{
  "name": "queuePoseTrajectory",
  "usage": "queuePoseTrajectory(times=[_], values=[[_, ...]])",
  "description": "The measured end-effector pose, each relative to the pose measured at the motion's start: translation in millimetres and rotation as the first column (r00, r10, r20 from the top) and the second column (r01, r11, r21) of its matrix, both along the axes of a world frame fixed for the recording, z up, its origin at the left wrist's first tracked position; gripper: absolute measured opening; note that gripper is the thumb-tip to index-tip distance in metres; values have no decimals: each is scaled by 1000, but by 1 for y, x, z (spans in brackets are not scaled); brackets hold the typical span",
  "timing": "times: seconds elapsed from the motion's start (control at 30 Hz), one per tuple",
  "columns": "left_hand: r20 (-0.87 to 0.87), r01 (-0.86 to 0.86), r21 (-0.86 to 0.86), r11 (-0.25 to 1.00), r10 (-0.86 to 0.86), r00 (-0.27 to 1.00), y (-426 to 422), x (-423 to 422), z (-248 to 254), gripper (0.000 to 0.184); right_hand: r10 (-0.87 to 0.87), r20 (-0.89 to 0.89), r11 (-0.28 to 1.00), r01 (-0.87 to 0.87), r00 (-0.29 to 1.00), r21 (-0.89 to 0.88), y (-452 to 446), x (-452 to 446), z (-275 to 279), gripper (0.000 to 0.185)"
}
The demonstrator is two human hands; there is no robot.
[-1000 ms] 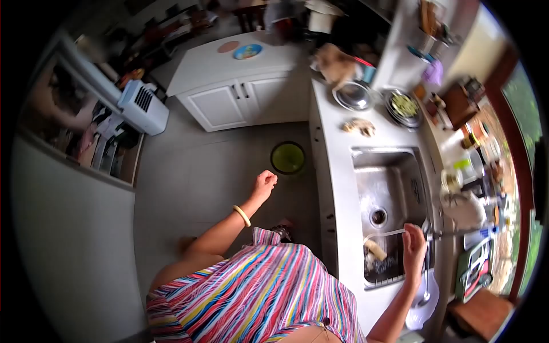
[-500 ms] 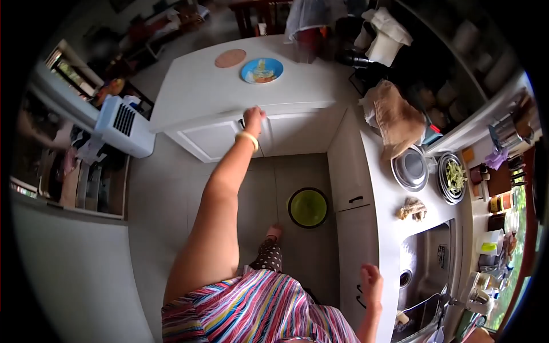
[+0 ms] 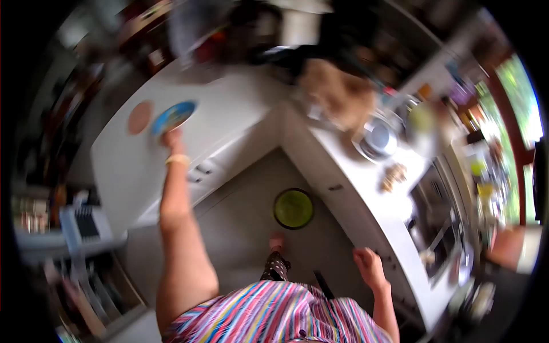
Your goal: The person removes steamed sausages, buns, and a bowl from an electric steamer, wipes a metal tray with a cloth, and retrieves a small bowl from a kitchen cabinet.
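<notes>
My left hand reaches out over the white counter and grips the near rim of a blue plate. What looks like food scraps lies on the plate, though motion blurs them. Close to the plate's left side is a round pinkish-tan mat. My right hand hangs near the cabinet fronts at the right, its fingers curled in with nothing visible in them.
A green basin with a dark rim sits on the floor. Along the right counter are a brown cloth, a metal bowl, a crumpled rag and the sink. At the left stands a white appliance.
The view has turned to the right and blurred. My left hand has moved from the counter's front edge onto the blue plate's rim. My right hand stays low and curled.
</notes>
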State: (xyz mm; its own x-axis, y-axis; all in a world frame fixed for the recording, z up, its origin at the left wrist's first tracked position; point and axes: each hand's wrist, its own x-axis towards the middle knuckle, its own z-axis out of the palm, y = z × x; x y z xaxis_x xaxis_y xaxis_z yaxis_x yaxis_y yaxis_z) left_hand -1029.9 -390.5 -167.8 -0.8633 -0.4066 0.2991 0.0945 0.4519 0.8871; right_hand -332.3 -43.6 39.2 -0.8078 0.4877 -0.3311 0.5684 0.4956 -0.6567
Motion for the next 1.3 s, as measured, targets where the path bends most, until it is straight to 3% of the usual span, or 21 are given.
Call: queuePoseTrajectory(times=[0.03, 0.07, 0.1, 0.13, 0.17, 0.23, 0.33, 0.4, 0.43, 0.5, 0.57, 0.6, 0.63, 0.67, 0.7, 0.77, 0.83, 0.97, 1.07, 1.3], values=[[-157, 237, 298, 925, -198, 968, 4, 16, 13, 17, -12, -46, 1000, 12, 999, 0, 0, 7, 6, 15], [-323, 455, 545, 704, -325, 889, 11, 36, 32, 15, -32, -44, 999, 32, 998, -3, -1, 17, 14, 16], [-136, 476, 441, 761, -467, 874, 66, 140, 144, 14, -67, -57, 998, 67, 996, -4, -1, 34, 12, 17], [-102, 475, 452, 755, -486, 868, 77, 159, 156, 12, -81, -69, 996, 83, 994, 17, -2, 51, 10, 19], [-139, 559, 384, 735, -552, 822, 115, 222, 210, 13, -111, -52, 993, 113, 992, 43, -3, 67, 12, 20], [-122, 592, 469, 655, -616, 778, 165, 301, 243, 15, -210, -91, 976, 215, 973, 43, -11, 104, 13, 21], [-54, 788, 458, 412, -872, 487, 262, 422, 277, 16, -322, -108, 944, 328, 941, 42, -21, 159, 17, 21], [-76, 976, 174, 131, -986, 146, 326, 491, 275, 18, -394, -150, 914, 403, 907, 38, -27, 205, 17, 21], [-156, 884, -442, 154, -983, 93, 358, 521, 271, 17, -423, -169, 900, 435, 890, 35, -30, 231, 17, 21], [-159, 830, -557, 20, -984, -84, 408, 602, 274, 16, -502, -215, 851, 523, 838, 52, -32, 291, 15, 20], [-94, 807, -585, -75, -983, -159, 436, 679, 280, 18, -571, -252, 799, 600, 781, 49, -23, 352, 19, 20], [-179, 727, -683, -67, -950, -255, 446, 711, 281, 16, -607, -293, 757, 650, 738, 68, -19, 385, 21, 19], [60, 866, -410, -287, -956, -288, 458, 734, 256, 15, -640, -330, 716, 694, 694, 72, -14, 415, 27, 19], [115, 911, -78, -406, -911, -396, 468, 767, 246, 16, -655, -357, 678, 726, 666, 112, -5, 445, 32, 18], [136, 846, 265, -463, -851, -508, 473, 803, 236, 17, -666, -385, 640, 754, 640, 146, 2, 473, 36, 18], [128, 712, 528, -462, -786, -605, 482, 873, 204, 16, -705, -427, 569, 811, 566, 136, 17, 519, 49, 19], [125, 562, 685, -464, -685, -718, 493, 937, 171, 18, -773, -406, 508, 859, 488, 67, 31, 555, 67, 20], [274, 541, 750, -379, -567, -777, 529, 1048, 125, 18, -793, -475, 392, 917, 381, 80, 62, 606, 85, 21], [232, 464, 768, -441, -484, -844, 564, 1106, 109, 12, -769, -542, 325, 938, 338, 123, 77, 636, 84, 19], [358, 587, 690, -424, -505, -785, 622, 1172, 90, 12, -843, -495, 151, 977, 208, 153, 106, 703, 112, 18]])
